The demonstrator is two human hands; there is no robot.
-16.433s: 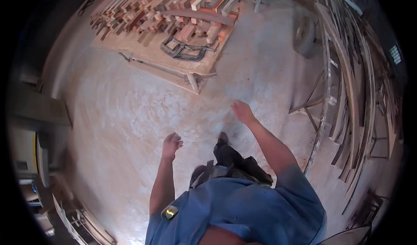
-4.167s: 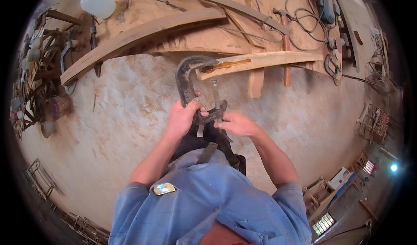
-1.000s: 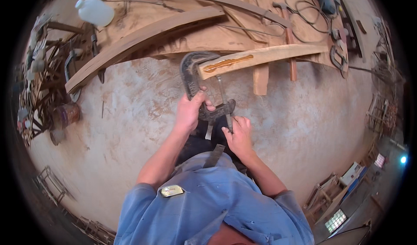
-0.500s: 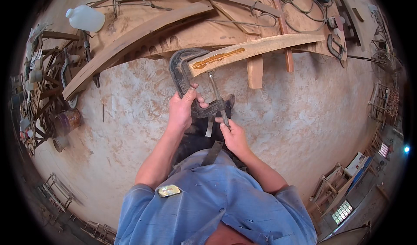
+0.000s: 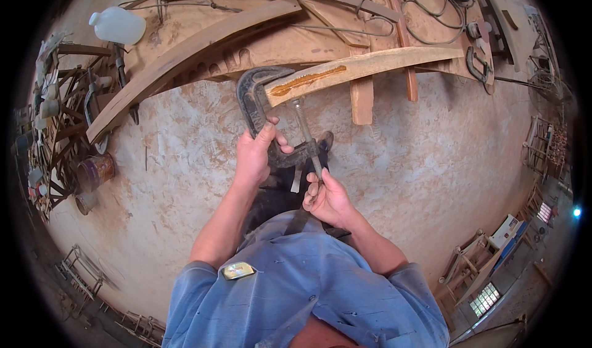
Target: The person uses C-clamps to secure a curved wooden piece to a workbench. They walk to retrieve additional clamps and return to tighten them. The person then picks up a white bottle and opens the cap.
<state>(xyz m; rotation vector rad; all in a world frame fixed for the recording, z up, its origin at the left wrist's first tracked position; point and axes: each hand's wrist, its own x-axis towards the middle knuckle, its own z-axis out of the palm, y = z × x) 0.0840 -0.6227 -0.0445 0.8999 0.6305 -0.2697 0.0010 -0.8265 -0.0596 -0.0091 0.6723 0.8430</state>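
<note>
A large dark C-clamp [image 5: 248, 95] stands around the left end of a pale curved wooden piece [image 5: 388, 62], its upper jaw over the wood. On the wood's face runs a wavy brown streak [image 5: 308, 80] that looks like glue. My left hand [image 5: 252, 158] is closed round the clamp's frame, thumb on the near side. The clamp's threaded screw [image 5: 303, 118] points up at the wood's underside; whether its tip touches is hard to tell. At the screw's lower end, my right hand [image 5: 333, 203] has its thumb and curled fingers on the rod.
The workbench [image 5: 265, 49] carries a long dark curved board [image 5: 203, 43], a hammer [image 5: 402, 33], cables and a smaller clamp [image 5: 476, 64]. A wooden block [image 5: 362, 101] juts out below the curved piece. At left are a white jug [image 5: 120, 25] and a bucket [image 5: 97, 172].
My right hand has turned and dropped slightly along the screw, its fingers now curled in view. The clamp has shifted a little left with my left hand still on it.
</note>
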